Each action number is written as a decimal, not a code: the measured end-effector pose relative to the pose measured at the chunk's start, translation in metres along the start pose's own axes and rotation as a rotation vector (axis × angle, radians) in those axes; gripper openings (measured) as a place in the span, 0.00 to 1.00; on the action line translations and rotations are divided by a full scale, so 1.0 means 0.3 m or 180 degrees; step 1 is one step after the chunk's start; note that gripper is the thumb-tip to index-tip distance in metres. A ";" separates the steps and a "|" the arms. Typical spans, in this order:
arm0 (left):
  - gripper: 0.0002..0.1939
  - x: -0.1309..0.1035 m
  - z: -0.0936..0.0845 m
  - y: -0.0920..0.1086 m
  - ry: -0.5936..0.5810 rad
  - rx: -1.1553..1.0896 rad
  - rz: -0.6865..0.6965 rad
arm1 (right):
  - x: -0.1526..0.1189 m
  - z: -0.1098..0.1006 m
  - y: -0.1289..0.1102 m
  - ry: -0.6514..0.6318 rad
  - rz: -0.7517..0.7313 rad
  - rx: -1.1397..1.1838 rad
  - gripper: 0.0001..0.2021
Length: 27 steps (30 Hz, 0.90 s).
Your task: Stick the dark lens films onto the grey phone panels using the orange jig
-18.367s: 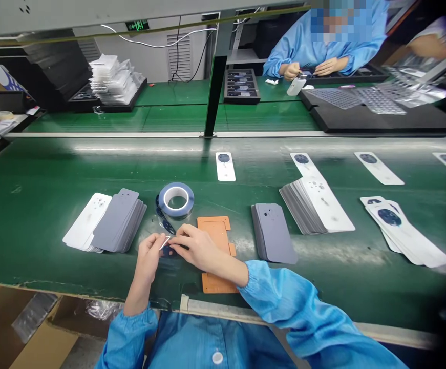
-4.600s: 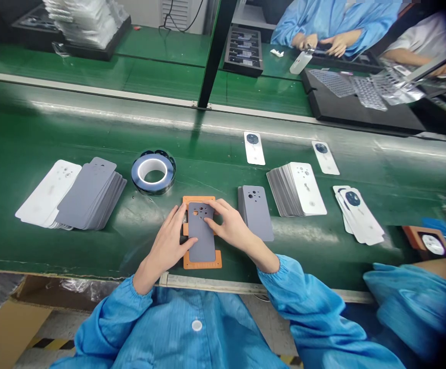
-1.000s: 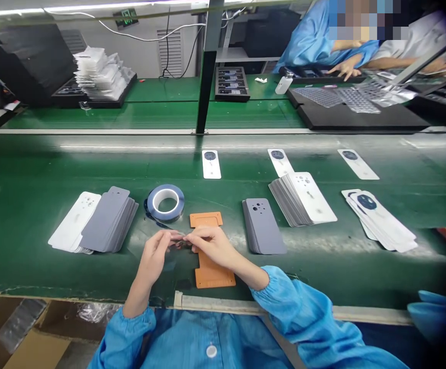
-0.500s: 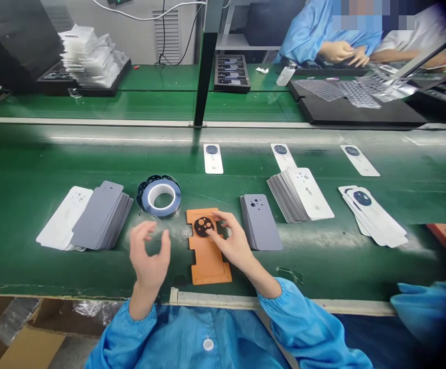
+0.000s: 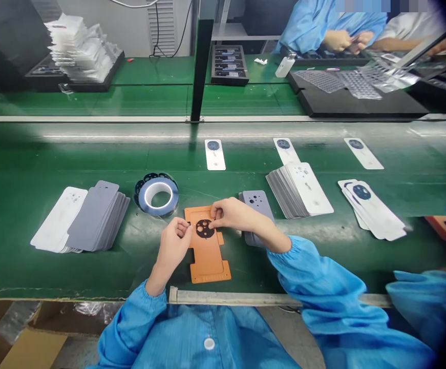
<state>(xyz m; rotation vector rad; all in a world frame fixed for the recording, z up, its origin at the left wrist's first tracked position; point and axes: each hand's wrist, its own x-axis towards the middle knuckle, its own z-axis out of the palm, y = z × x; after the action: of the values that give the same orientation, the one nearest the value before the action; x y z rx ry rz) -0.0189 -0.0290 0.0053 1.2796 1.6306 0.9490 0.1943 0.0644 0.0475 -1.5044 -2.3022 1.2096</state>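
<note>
An orange fixture plate (image 5: 209, 261) with notched sides lies in front of me. Over its upper part is a round black adhesive sticker (image 5: 206, 231) with several holes. The thumb and fingertips of my right hand (image 5: 236, 215) pinch the sticker's right edge. My left hand (image 5: 173, 248) is closed in a pinch at the plate's upper left edge; a tiny dark bit shows at its fingertips, too small to name. Behind my left hand lies a roll of blue-backed stickers (image 5: 165, 207) with a white core. A stack of grey phone-shaped panels (image 5: 259, 200) is partly hidden under my right forearm.
White and grey panels (image 5: 96, 215) lie fanned at the left. To the right are a fanned stack (image 5: 312, 189) and white panels with round dark stickers (image 5: 380, 212). Single stickered panels (image 5: 215, 159) lie farther back. A black post (image 5: 202, 72) rises behind; co-workers' hands (image 5: 338, 41) are beyond.
My left hand has moved right to the fixture plate, and its spread fingers have closed into a pinch. The right hand has turned, its forearm now over the grey stack.
</note>
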 end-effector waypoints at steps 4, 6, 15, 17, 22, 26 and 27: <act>0.08 0.026 0.010 -0.017 -0.0063 -0.0069 -0.0076 | 0.055 -0.011 -0.020 -0.0099 0.0012 -0.0440 0.13; 0.08 0.031 0.013 -0.017 -0.0085 -0.0062 -0.0101 | 0.069 -0.014 -0.020 -0.0117 0.0022 -0.0498 0.14; 0.09 0.044 0.026 -0.005 -0.0144 0.0054 -0.0164 | 0.083 -0.036 -0.033 -0.0464 0.0132 -0.0733 0.15; 0.08 0.046 0.028 -0.004 -0.0154 0.0069 -0.0174 | 0.085 -0.036 -0.032 -0.0473 0.0139 -0.0751 0.14; 0.07 0.046 0.032 -0.002 -0.0150 0.0071 -0.0139 | 0.089 -0.033 -0.020 -0.0458 0.0094 -0.0696 0.14; 0.07 0.048 0.036 -0.004 -0.0136 0.0114 -0.0156 | 0.088 -0.033 -0.020 -0.0474 0.0112 -0.0663 0.14; 0.07 0.049 0.037 -0.005 -0.0136 0.0123 -0.0159 | 0.088 -0.032 -0.020 -0.0471 0.0123 -0.0649 0.14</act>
<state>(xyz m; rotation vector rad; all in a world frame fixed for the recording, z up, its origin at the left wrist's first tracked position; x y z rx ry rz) -0.0109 -0.0142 -0.0025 1.2708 1.6474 0.8580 0.1820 0.0901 0.0502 -1.5794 -2.5738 1.1623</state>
